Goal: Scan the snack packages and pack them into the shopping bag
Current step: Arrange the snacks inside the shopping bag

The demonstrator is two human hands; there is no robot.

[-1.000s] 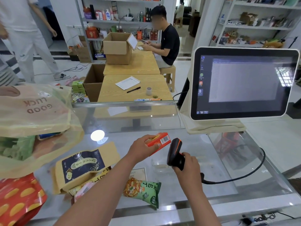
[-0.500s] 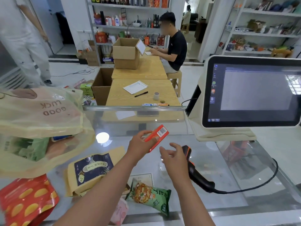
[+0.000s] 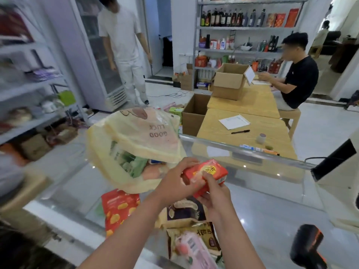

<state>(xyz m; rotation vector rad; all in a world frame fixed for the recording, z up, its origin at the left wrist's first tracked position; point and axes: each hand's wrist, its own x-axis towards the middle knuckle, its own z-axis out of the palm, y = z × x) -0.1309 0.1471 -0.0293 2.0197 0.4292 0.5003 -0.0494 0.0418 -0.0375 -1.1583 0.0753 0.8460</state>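
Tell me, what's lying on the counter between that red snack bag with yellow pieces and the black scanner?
In the head view, between the red snack bag and the scanner lie a tan pouch with a dark label and a pink packet on another pouch.

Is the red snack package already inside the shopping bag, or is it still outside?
Outside. Both the left hand and right hand hold the red snack package beside the shopping bag.

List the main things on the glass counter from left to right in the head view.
Red snack bag → yellow shopping bag → orange-red snack box held in both hands → black barcode scanner.
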